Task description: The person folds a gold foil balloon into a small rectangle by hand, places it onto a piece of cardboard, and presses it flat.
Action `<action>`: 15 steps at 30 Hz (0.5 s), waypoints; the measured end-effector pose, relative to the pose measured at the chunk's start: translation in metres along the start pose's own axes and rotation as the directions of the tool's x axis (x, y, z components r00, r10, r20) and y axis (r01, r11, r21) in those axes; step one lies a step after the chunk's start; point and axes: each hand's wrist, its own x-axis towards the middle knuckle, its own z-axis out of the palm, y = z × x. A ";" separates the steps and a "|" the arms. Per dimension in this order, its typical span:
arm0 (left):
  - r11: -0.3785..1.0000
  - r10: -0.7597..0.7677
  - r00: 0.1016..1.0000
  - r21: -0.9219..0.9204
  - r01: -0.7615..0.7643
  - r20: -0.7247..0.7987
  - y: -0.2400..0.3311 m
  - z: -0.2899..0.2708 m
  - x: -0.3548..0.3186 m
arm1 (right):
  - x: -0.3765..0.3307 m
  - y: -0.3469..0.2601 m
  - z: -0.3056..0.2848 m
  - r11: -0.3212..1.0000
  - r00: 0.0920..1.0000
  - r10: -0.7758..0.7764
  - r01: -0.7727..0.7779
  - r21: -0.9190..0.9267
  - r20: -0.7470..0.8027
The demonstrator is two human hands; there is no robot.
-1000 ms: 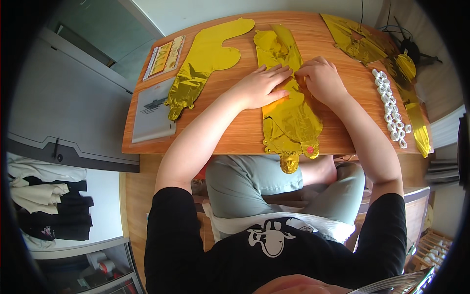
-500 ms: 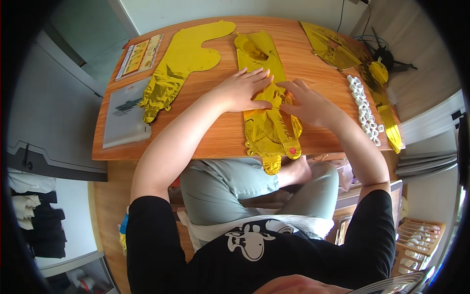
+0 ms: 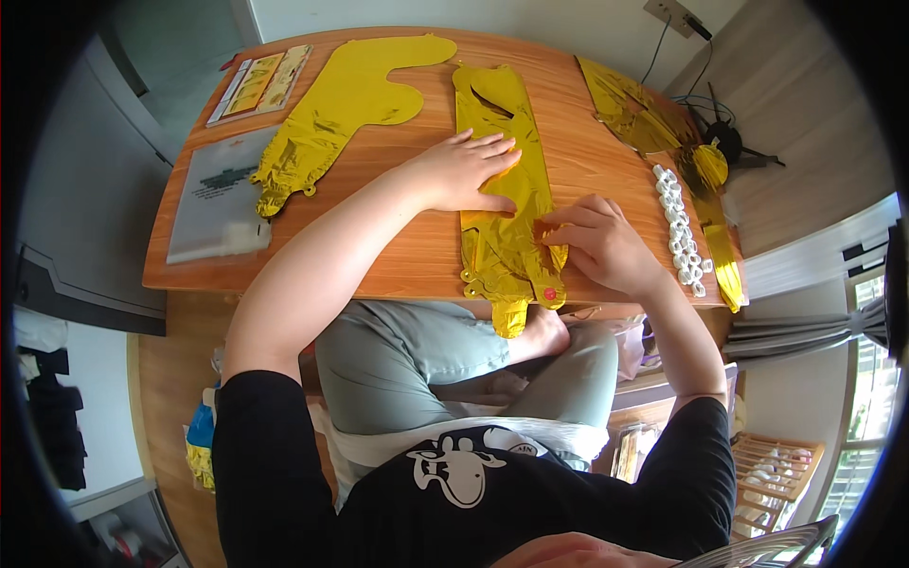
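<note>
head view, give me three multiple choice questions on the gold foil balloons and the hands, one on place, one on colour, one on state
1. Where does the left hand rest?
A. flat on the middle foil balloon
B. on the clear plastic bag
C. on the person's lap

2. What colour is the strip of small clips beside the right hand?
A. red
B. white
C. black

3. What state is the middle foil balloon in?
A. fully blown up and floating
B. rolled into a tube
C. deflated, lying flat on the table

Answers:
1 A, its palm and spread fingers lie on the gold foil.
2 B, the pieces look white against the wood.
3 C, it lies flat and wrinkled, its lower end hanging over the near table edge.
</note>
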 end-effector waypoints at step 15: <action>1.000 -0.011 1.000 -0.014 0.011 0.001 0.002 0.004 0.002 | 0.038 -0.026 0.036 0.986 0.978 0.060 -0.027 0.166 -0.200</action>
